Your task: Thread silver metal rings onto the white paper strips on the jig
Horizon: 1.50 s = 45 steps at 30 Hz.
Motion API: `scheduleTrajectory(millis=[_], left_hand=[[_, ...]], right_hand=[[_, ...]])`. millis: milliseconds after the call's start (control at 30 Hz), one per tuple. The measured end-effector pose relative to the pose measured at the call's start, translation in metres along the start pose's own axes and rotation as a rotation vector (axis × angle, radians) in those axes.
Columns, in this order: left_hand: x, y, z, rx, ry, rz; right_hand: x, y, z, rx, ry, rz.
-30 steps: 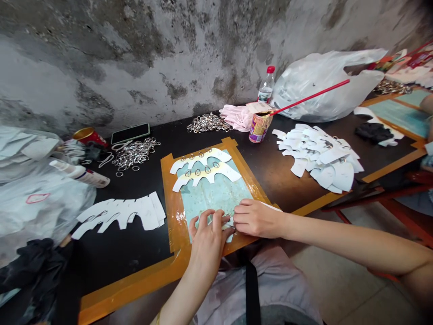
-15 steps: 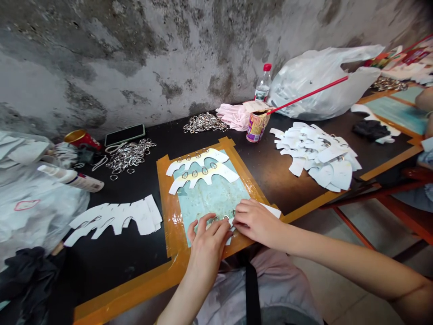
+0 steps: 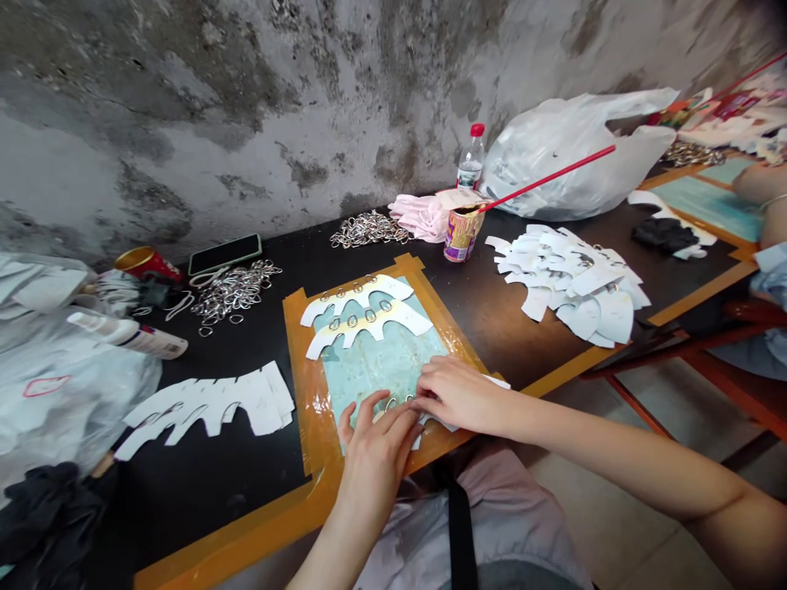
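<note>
Nearest me, both hands sit at 6 o'clock on a light-blue, orange-taped board (image 3: 311, 393). My left hand (image 3: 375, 442) and right hand (image 3: 461, 396) are half curled, with their fingertips together on a white die-cut paper strip (image 3: 434, 422) near the board's near edge. Small metal rings (image 3: 399, 401) lie at the fingertips; I can't tell whether either hand is pinching one.

Just beyond, at 12 o'clock on the board, lie two ringed paper strips (image 3: 366, 311). A stack of white strips (image 3: 209, 406) lies on the desk (image 3: 492, 315) at 9 o'clock, and a larger pile (image 3: 569, 283) at 2 o'clock. Loose rings form heaps (image 3: 234, 291) at 10 o'clock and (image 3: 369, 231) at 12.

A printed cup (image 3: 462, 235) at 1 o'clock holds a red stick (image 3: 547, 179) and stands beside a white plastic bag (image 3: 571, 156). The bag is bulging but I can't see inside it.

The desk's orange-taped near edge (image 3: 234, 541) runs just below the board, with the tiled floor (image 3: 615, 533) beyond it at 4 o'clock. A stained wall (image 3: 215, 106) closes the far side.
</note>
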<state>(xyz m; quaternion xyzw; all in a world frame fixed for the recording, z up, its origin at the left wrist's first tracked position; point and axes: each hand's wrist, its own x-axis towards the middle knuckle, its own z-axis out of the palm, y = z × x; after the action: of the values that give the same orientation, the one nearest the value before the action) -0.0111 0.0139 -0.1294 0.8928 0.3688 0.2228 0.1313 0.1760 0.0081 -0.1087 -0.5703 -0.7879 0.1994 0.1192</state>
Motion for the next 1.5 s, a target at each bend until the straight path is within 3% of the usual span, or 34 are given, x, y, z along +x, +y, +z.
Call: scheduleTrajectory(millis=[200,433,567,767,867,967,1233,1500], left_hand=[[0.0,-0.001,-0.001,-0.004,-0.014,-0.001],[0.001,-0.001,-0.002,-0.013,-0.031,-0.015],[0.001,-0.002,-0.002,-0.01,-0.029,-0.009],[0.001,-0.003,-0.003,-0.018,-0.029,0.004],[0.002,-0.005,-0.002,-0.026,-0.031,0.023],[0.003,-0.006,-0.001,-0.035,-0.015,0.042],[0.001,-0.006,-0.008,-0.087,0.024,-0.014],[0.001,-0.014,-0.012,-0.032,0.006,-0.028]], right_hand=[[0.006,-0.006,-0.006,-0.073,-0.067,-0.013],[-0.006,-0.001,0.015,-0.02,0.099,0.02],[-0.009,-0.006,0.019,-0.028,0.12,0.047],[0.008,-0.006,-0.002,-0.071,-0.11,0.018],[0.021,0.0,-0.015,0.006,-0.236,0.036],[0.024,0.001,-0.018,0.102,-0.28,0.035],[-0.009,-0.02,0.012,0.176,0.046,-0.033],[-0.024,-0.018,0.013,-0.045,0.018,-0.178]])
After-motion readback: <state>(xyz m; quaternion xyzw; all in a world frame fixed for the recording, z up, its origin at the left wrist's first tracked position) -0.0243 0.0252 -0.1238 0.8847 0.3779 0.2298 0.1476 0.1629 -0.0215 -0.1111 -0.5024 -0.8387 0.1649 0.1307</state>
